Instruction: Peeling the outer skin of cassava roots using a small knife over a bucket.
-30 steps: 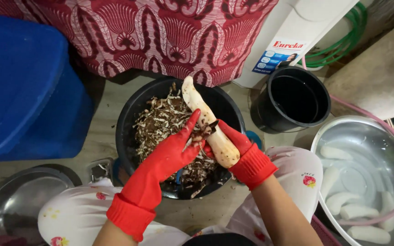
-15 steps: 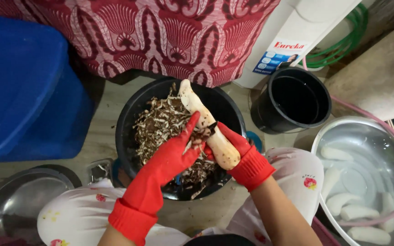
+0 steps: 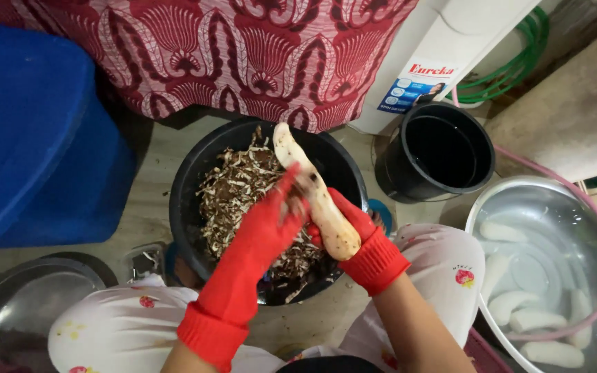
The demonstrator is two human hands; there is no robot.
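Note:
A long pale peeled root [image 3: 312, 190] is held tilted over a black basin [image 3: 195, 186] full of brown peelings. My right hand [image 3: 354, 224], in a red rubber glove, grips the root's lower end from underneath. My left hand [image 3: 267, 228], also red-gloved, lies across the root's middle with its fingers closed against it; whether a small tool sits under the fingers is hidden. The root's upper tip points away from me, over the far rim of the basin.
A black bucket [image 3: 443, 148] stands to the right. A steel bowl of water [image 3: 554, 207] with several peeled roots sits at far right. A blue bin [image 3: 29, 131] fills the left, a steel pan [image 3: 15, 311] the lower left. Red patterned cloth [image 3: 243, 48] hangs behind.
My left hand has slid a little along the root toward me. The root and my right hand stay over the basin almost unmoved.

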